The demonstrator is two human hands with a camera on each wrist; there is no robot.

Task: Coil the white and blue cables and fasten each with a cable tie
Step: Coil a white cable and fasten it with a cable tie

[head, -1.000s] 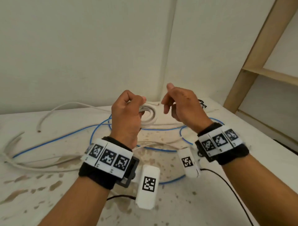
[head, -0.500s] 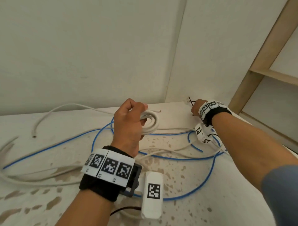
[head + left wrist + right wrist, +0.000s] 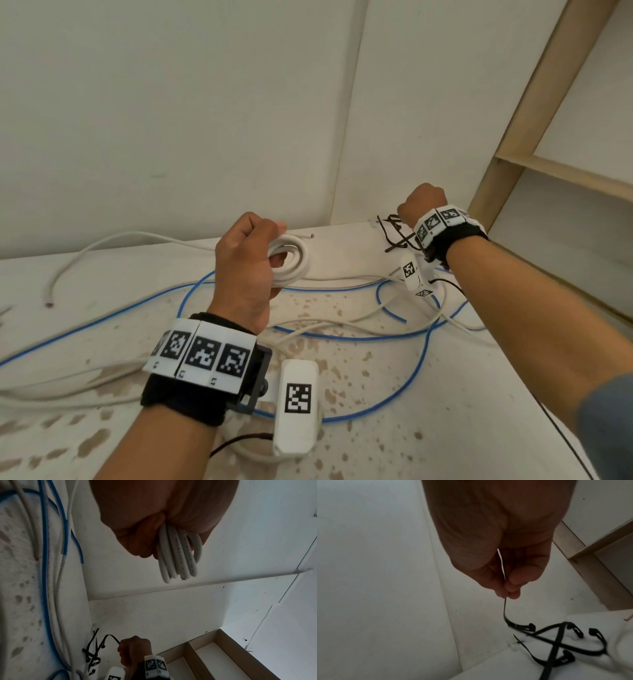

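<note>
My left hand (image 3: 250, 260) grips a small coil of white cable (image 3: 291, 258) above the table; in the left wrist view the coil (image 3: 178, 555) hangs from my curled fingers with its cut end showing. My right hand (image 3: 423, 202) is at the far right corner of the table, and pinches one black cable tie (image 3: 510, 620) by its tail between thumb and fingertips (image 3: 513, 586). Several more black ties (image 3: 559, 642) lie in a heap under it. A long blue cable (image 3: 421, 363) loops loosely over the table.
More loose white cable (image 3: 102, 240) trails over the stained white table (image 3: 394, 428) to the left. White walls close the corner behind. A wooden shelf frame (image 3: 534, 92) stands at the right, beside my right arm.
My right hand left the coil, reached to the far right corner and took hold of a black tie. My left hand kept holding the white coil almost in place.
</note>
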